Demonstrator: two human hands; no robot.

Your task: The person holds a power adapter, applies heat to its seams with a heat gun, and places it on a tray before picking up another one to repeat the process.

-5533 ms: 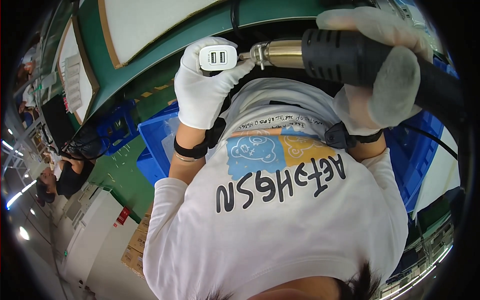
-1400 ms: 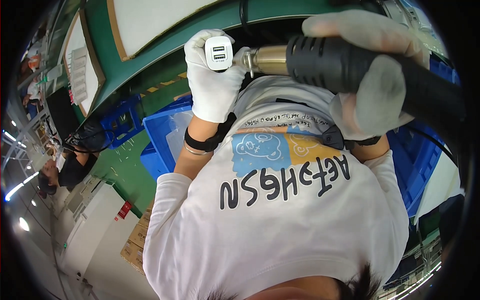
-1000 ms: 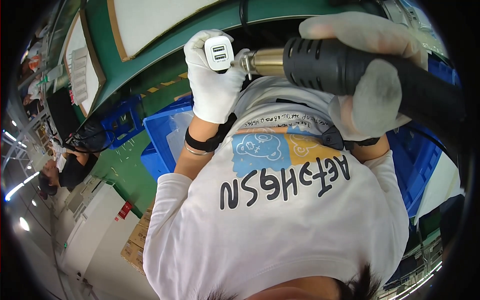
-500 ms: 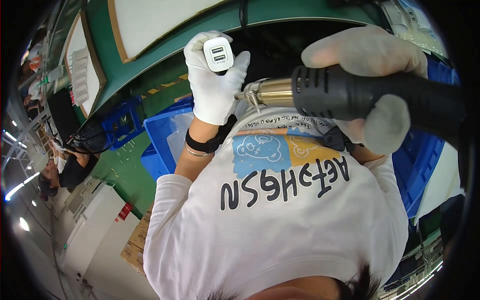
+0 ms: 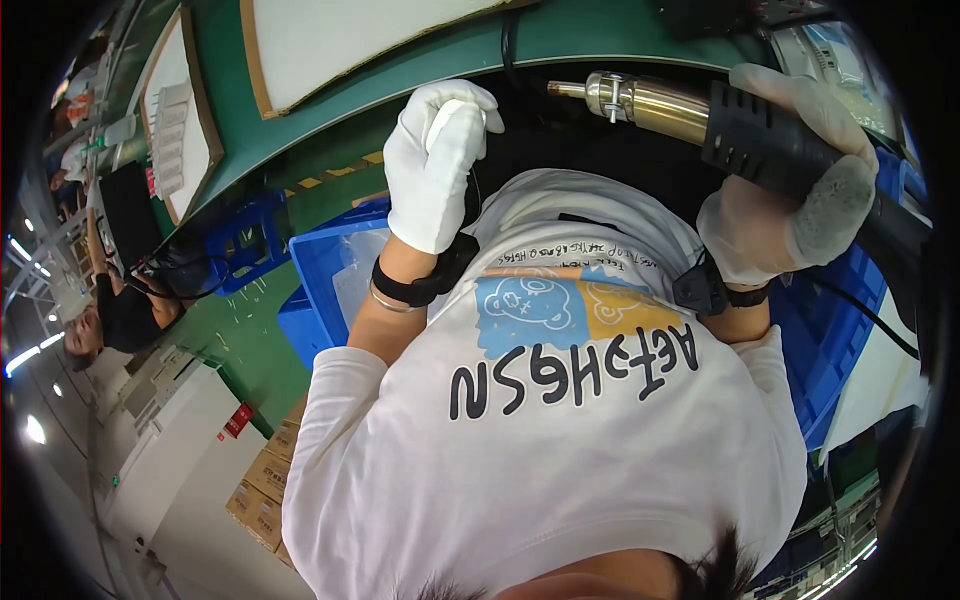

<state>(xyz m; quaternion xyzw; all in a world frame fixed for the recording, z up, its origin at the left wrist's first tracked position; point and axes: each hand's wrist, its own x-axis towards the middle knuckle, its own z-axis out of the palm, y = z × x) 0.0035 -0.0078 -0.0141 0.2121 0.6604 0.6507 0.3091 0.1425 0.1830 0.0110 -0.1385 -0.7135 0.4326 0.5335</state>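
Note:
In my white-gloved left hand (image 5: pixel 425 185) is a small white USB charger (image 5: pixel 450 118). The fingers are curled around it, and its port face is turned out of sight. My gloved right hand (image 5: pixel 838 205) grips a heat gun (image 5: pixel 765 140) by its black slotted body. The gun's metal barrel (image 5: pixel 655 105) and thin nozzle tip point left, toward the charger but apart from it.
A green workbench (image 5: pixel 330 110) with a white board (image 5: pixel 350 35) lies ahead. Blue bins (image 5: pixel 315 285) stand on both sides. White parts sit on a tray (image 5: pixel 172 130) at far left. Cartons (image 5: pixel 265 480) are stacked lower left, and a seated person (image 5: pixel 130 315) is beyond.
The heat gun has moved right and its nozzle upward, away from my left wrist. My left hand has turned and closed more around the charger, hiding its two ports.

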